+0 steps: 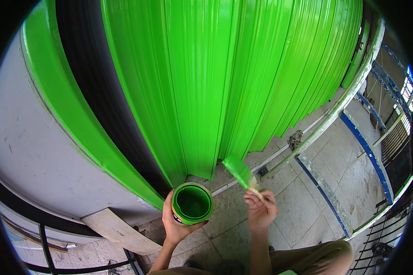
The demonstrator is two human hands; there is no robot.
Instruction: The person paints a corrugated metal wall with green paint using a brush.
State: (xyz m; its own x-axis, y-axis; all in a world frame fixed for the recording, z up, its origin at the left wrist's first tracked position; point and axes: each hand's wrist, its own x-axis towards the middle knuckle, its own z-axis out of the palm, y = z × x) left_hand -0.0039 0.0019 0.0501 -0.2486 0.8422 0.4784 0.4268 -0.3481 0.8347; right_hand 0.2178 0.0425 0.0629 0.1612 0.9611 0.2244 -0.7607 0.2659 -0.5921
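Note:
My left hand is wrapped round a small paint can, its mouth facing up and its rim smeared green. Dark green paint shows inside the can. To the right of it, my right hand grips a paintbrush by the handle. Green paint covers its wide head, which points up and left at the foot of the corrugated metal shutter. From this view I cannot tell whether the bristles touch the metal. Bright glossy green coats the shutter's ribbed panels.
A black vertical strip separates the shutter from a green frame on the left. Beyond that is a pale wall. A board leans at lower left. Blue-and-white ladder or scaffold rungs stand on the tiled floor at right.

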